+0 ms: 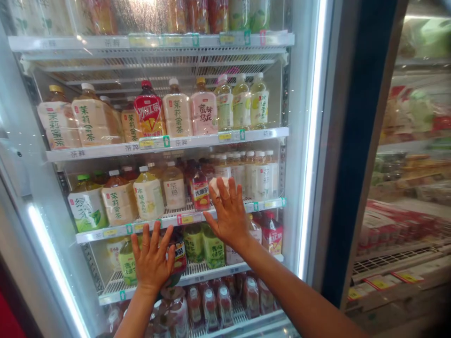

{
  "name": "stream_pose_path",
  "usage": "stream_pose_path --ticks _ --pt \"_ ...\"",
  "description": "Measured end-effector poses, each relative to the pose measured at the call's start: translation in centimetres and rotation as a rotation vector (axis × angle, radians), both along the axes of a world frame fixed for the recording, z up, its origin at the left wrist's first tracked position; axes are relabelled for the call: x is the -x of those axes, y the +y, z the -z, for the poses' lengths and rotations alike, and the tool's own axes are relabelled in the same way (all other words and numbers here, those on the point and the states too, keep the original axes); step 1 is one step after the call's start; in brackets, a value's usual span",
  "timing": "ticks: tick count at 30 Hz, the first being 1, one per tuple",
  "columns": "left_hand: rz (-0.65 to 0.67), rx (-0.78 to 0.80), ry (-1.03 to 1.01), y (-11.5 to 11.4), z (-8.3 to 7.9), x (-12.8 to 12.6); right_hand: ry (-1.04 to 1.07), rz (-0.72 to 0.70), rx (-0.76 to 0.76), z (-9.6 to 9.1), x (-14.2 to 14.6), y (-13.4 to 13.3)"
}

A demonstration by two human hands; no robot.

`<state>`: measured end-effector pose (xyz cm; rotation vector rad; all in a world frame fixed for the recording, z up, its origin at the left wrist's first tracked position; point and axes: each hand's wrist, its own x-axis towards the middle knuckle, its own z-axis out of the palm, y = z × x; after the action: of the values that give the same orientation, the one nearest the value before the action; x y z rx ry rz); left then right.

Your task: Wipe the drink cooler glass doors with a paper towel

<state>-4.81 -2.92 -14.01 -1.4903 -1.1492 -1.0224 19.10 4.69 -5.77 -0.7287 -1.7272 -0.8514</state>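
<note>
Both hands are raised, palms forward, before a lit drinks fridge with a glass front [232, 61]. My left hand [152, 258] has its fingers spread and lies low, in front of the shelf with green tea bottles [213, 249]. Higher and to the right, my right hand [230, 216] also has its fingers stretched out. A pale, crumpled-looking patch [213, 184] shows behind its fingertips; I cannot tell whether it is a cloth or something behind the glass. Near that hand stands a dark bottle with a red label [200, 190]. Both palms appear flat against the glass, though contact cannot be confirmed.
Shelves hold many bottled teas, among them a red-labelled bottle [150, 112] and a green-capped one [86, 206]. Bright light strips [312, 141] run down both sides. A dark upright frame [366, 117] divides this fridge from a blurred display of packaged goods [384, 225].
</note>
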Motion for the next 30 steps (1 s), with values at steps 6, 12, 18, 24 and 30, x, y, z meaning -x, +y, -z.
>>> stream_pose_path --ticks 6,12,18,24,30 --pt "-0.006 0.0 0.014 0.0 -0.1 0.0 -0.037 -0.031 0.027 12.7 0.1 -1.6" --pt "-0.019 0.017 0.021 -0.2 -0.2 0.0 0.013 -0.014 -0.001 2.7 -1.5 0.1" --pt "-0.052 0.079 -0.038 -0.6 0.2 -1.9 0.031 -0.026 0.052 5.3 -2.7 -0.2" --pt "-0.037 0.146 -0.022 0.4 0.4 -6.8 -0.094 -0.047 0.078 12.8 -5.3 -0.6" --pt "0.004 0.148 0.035 2.0 -1.6 -12.3 0.0 0.023 0.059 0.0 -9.9 2.4"
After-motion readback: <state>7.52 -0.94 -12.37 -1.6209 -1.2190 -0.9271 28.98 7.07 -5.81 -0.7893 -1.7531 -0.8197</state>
